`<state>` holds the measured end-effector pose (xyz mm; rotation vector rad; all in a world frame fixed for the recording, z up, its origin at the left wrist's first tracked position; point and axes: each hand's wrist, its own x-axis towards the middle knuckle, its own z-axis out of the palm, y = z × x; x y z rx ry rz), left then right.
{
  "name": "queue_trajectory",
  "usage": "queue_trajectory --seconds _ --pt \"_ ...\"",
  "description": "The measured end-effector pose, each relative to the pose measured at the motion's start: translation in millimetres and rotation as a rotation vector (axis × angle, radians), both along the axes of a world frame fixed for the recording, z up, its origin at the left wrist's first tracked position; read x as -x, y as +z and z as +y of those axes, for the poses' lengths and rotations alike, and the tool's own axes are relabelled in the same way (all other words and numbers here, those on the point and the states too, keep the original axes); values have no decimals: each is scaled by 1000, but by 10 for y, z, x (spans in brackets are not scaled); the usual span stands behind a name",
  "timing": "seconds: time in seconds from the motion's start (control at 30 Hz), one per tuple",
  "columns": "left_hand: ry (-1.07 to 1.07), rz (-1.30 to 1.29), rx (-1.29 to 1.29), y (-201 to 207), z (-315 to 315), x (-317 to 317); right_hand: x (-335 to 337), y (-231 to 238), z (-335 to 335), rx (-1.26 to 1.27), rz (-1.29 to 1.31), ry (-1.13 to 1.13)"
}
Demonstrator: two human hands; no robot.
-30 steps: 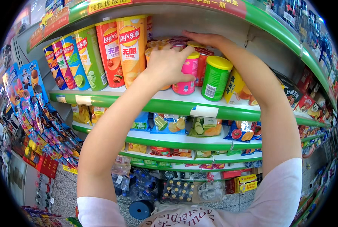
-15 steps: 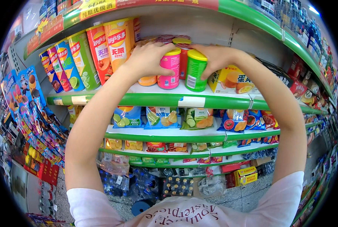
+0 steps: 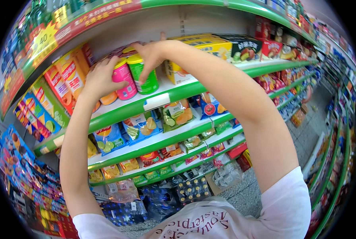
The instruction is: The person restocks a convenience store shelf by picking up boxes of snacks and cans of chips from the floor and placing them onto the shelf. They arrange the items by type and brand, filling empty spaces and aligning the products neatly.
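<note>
On the upper shelf stand a small pink chip canister (image 3: 124,81) and, to its right, a small green chip canister (image 3: 143,76) with a yellow lid. My left hand (image 3: 99,78) is closed around the pink one from the left, thumb across its front and fingers near its top. From the right, my right hand (image 3: 151,54) grips the green one, thumb down its side and fingers reaching over behind the lid, one finger raised. More canisters behind are mostly hidden by my hands. Part of an orange canister (image 3: 109,98) shows below my left hand.
Tall chip canisters (image 3: 68,75) line the shelf on the left. Yellow boxes (image 3: 210,47) and a black box (image 3: 241,47) sit to the right. Bagged chips (image 3: 178,113) fill the shelf below the green shelf edge (image 3: 186,95). Hanging blue packs (image 3: 16,151) are at far left.
The view has turned right and tilted, so the shelf appears shifted left. Both hands stay at the pink and green canisters, which remain standing side by side. One right finger is now raised.
</note>
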<state>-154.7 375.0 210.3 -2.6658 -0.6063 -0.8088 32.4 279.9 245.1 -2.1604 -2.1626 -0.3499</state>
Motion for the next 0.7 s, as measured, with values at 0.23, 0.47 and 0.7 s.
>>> queue_trajectory --seconds 0.23,0.47,0.7 --pt "6 -48 -169 -101 -79 89 166 -874 -912 -662 117 181" --pt "70 -87 -182 -138 -146 34 241 -2206 -2704 -483 427 -55" --pt "-117 0 -242 56 -1221 -752 -129 -3314 -4001 -404 803 -342"
